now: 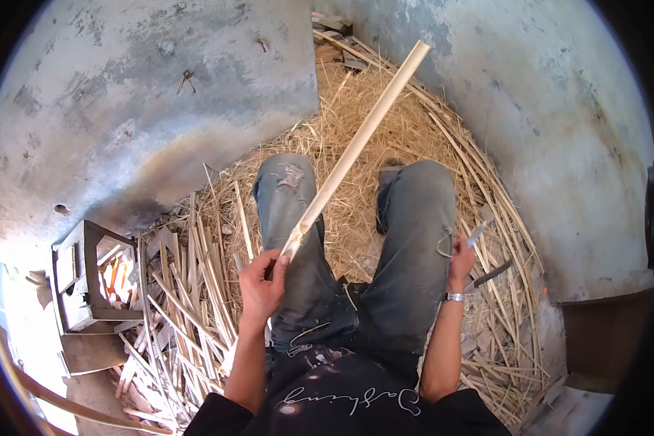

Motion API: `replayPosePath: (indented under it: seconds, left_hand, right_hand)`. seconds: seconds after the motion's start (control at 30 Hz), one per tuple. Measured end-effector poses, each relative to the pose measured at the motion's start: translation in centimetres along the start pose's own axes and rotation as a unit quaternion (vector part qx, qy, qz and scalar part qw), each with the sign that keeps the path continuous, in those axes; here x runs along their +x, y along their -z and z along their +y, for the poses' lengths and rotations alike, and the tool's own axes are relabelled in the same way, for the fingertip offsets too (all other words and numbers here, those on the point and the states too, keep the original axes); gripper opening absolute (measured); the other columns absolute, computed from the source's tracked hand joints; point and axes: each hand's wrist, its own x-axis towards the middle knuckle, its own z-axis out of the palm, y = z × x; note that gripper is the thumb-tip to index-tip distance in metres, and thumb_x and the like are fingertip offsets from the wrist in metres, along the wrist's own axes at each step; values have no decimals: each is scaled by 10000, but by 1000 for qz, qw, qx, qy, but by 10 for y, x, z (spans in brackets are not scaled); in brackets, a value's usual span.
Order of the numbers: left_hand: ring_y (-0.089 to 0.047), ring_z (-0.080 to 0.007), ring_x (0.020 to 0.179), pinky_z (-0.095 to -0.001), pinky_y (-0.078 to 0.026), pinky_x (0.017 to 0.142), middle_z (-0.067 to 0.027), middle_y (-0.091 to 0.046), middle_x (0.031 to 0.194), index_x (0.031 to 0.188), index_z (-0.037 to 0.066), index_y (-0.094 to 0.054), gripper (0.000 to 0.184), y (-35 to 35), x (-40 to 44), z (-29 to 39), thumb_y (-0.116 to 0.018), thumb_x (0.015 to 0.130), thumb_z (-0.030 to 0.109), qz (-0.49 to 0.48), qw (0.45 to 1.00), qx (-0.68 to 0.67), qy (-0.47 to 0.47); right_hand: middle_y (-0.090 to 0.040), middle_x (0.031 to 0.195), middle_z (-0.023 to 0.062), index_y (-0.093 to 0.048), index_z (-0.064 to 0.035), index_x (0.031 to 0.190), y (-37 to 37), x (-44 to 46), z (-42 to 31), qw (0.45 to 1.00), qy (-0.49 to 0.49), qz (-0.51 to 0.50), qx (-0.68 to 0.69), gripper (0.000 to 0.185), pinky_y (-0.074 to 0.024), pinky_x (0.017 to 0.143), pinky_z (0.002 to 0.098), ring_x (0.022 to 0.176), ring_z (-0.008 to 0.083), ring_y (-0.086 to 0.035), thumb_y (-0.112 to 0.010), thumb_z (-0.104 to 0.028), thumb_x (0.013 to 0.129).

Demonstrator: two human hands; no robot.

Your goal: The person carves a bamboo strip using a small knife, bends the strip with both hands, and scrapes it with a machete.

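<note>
My left hand (263, 285) is closed around the lower end of a long split bamboo strip (363, 138). The strip slants up and away to the right, over my left knee, with its pale hollow side showing. Beside my right thigh, my right hand (461, 261) is closed on a knife, whose short pale blade (476, 234) sticks out above the fingers; its handle is hidden in the grip. Just right of that wrist is a dark curved blade-like piece (494, 272); whether it touches the hand I cannot tell.
Bamboo strips (196, 269) lie heaped at the left, and more long strips (487, 182) curve along the right wall. Straw-like shavings (370, 102) cover the floor ahead. An overturned wooden stool-like frame (87, 276) stands at the left. Stained walls (145, 87) close in on both sides.
</note>
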Motion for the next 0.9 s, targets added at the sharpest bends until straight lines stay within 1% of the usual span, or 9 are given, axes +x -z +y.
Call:
replayPosePath:
  seconds: [0.03,0.17,0.27,0.33,0.47,0.6,0.7,0.83,0.9]
  left_hand:
    - [-551,-88,616,-260,-450,570,-54,-646,699,1021,-7,-731,173,0,-7,2,-713,963,155,-13,1000,-10,9]
    - [-551,-84,628,-261,-451,579,-45,-631,702,1029,-8,-722,169,-7,-30,17,-705,968,149,-49,998,-25,42]
    - [-561,-92,635,-264,-453,584,-53,-633,714,1018,-4,-721,166,-19,-33,16,-701,969,153,-74,994,-63,50]
    - [-579,-119,635,-271,-462,589,-75,-641,728,1025,-1,-719,173,-28,-35,20,-706,964,160,-92,995,-49,9]
    - [-599,-168,630,-293,-475,592,-102,-661,756,1020,0,-716,171,-38,-40,34,-709,959,159,-107,993,-40,1]
    - [-602,-140,639,-278,-478,607,-92,-673,755,1019,-21,-713,182,-48,-53,37,-706,962,151,-92,995,-15,-40]
    - [-613,-151,643,-283,-487,617,-104,-677,760,1016,-23,-712,170,-46,-57,42,-707,954,135,-79,996,3,-26]
    - [-608,-128,655,-271,-489,628,-94,-686,769,1009,-27,-709,152,-46,-65,59,-702,953,114,-57,998,26,-13]
    - [-606,-113,659,-266,-486,625,-82,-686,765,1004,-27,-708,144,-52,-70,61,-701,954,109,-56,998,15,-1]
  right_hand:
    - [-698,906,120,-640,-12,1160,3,-9,-12,998,24,-12,64,230,-364,417,207,506,65,-484,-560,-134,982]
    - [-696,898,114,-642,-11,1144,4,-41,-66,987,102,46,115,198,-367,403,220,493,40,-454,-552,-116,1002]
    - [-693,872,85,-642,-15,1157,-11,-70,-93,981,160,0,108,205,-371,418,209,516,18,-462,-598,-141,1001]
    - [-689,828,51,-656,-10,1141,-34,-97,-114,986,123,-113,26,219,-376,470,197,549,5,-465,-660,-155,977]
    - [-662,773,-11,-710,11,983,-82,-130,-123,956,91,-279,-13,191,-380,539,196,609,2,-492,-718,-177,950]
    - [-635,712,-28,-719,20,938,-105,-138,-98,930,118,-344,-49,195,-392,534,220,616,13,-497,-724,-174,948]
    - [-606,597,17,-701,10,820,-117,-151,-104,935,124,-328,-42,254,-392,500,297,557,54,-467,-729,-205,954]
    - [-601,573,73,-683,4,789,-108,-148,-111,922,176,-329,-99,278,-400,491,325,499,110,-510,-730,-217,951]
    - [-583,599,126,-672,-2,781,-100,-145,-122,895,239,-331,-178,252,-409,498,357,494,222,-554,-732,-195,933]
